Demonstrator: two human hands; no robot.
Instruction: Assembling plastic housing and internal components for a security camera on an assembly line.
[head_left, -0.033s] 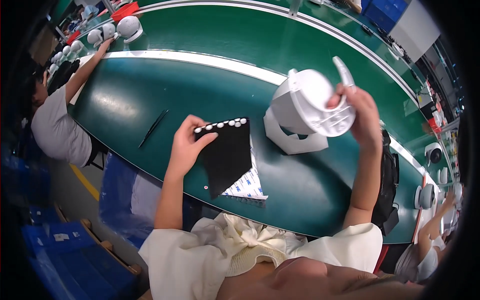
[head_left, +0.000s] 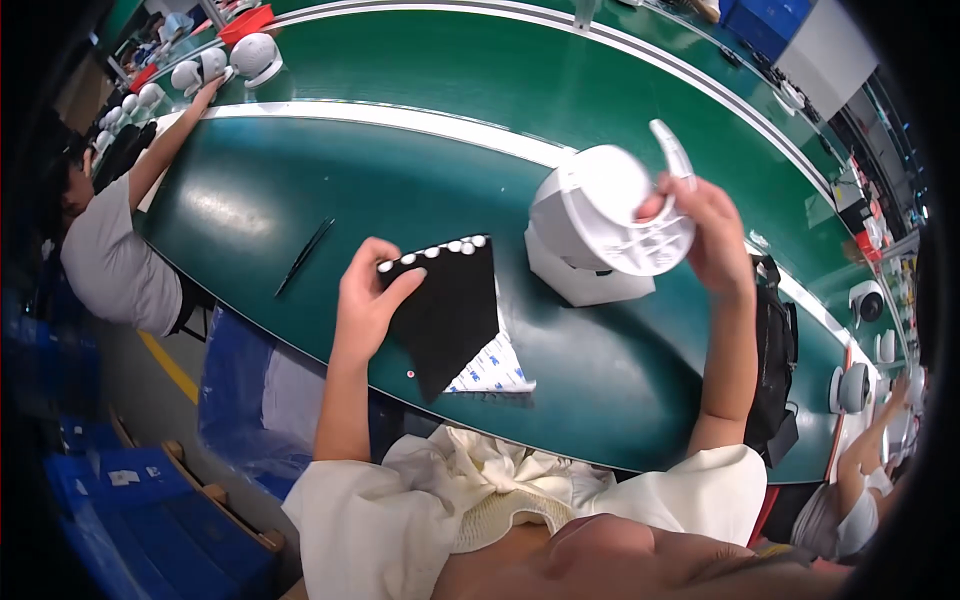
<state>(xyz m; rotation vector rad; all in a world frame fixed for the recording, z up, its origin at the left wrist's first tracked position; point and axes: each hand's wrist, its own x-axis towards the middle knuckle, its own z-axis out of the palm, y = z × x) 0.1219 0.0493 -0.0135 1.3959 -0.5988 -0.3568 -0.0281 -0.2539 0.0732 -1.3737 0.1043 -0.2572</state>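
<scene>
My left hand [head_left: 368,300] pinches the upper left corner of a black sheet [head_left: 440,325] between thumb and fingers. A row of several round white pads [head_left: 432,254] lines the sheet's top edge. Under its lower right side shows white backing paper [head_left: 495,368] with blue print. On the right, my right hand [head_left: 712,225] grips a white plastic housing [head_left: 590,205] by its curved arm [head_left: 672,152]. The housing is tilted, its ribbed underside partly facing me. It overlaps a white angular stand [head_left: 585,285] on the bench; whether they touch I cannot tell.
Black tweezers [head_left: 304,258] lie on the green bench [head_left: 240,200] to the left. A black bag [head_left: 770,365] lies beside my right forearm. Beyond a pale rail [head_left: 400,117] runs a green belt [head_left: 430,65]. At far left a co-worker's hand [head_left: 212,88] reaches toward white rounded units [head_left: 256,60].
The white housing has shifted left and slightly down over the stand with my right hand. My left hand and the black sheet have moved a little to the left.
</scene>
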